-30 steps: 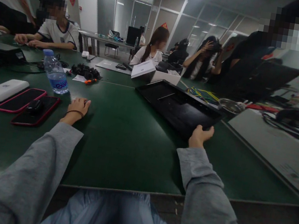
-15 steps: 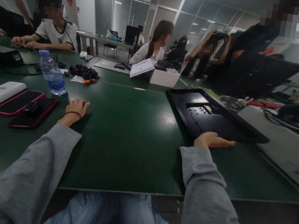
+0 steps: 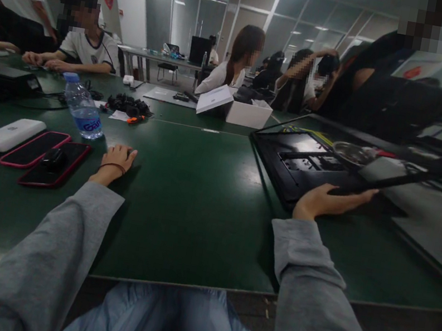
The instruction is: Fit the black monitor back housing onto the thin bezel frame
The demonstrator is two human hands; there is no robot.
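My right hand (image 3: 319,201) is at the near edge of a thin black frame (image 3: 399,179), fingers stretched along its underside, and the frame's right side is tilted up. Beneath it lies a black monitor panel (image 3: 264,158) with a recess and a shiny plate in its middle. The far right end of the frame is blurred. My left hand (image 3: 115,160) rests palm down on the green table (image 3: 193,200), fingers slightly bent and apart, holding nothing that I can see. Left of it stand a water bottle (image 3: 85,117) and a phone in a red case (image 3: 70,166).
Another red-edged phone (image 3: 33,148) and a white power bank (image 3: 8,134) lie at the left. Tangled black cables (image 3: 124,106) and an open white box (image 3: 248,115) are farther back. A metal bowl (image 3: 350,152) sits behind the panel. Several people are around the table.
The black frame has come up from the panel at its right side, with my right hand under its edge. My left hand has stayed on the table. The view has shifted slightly.
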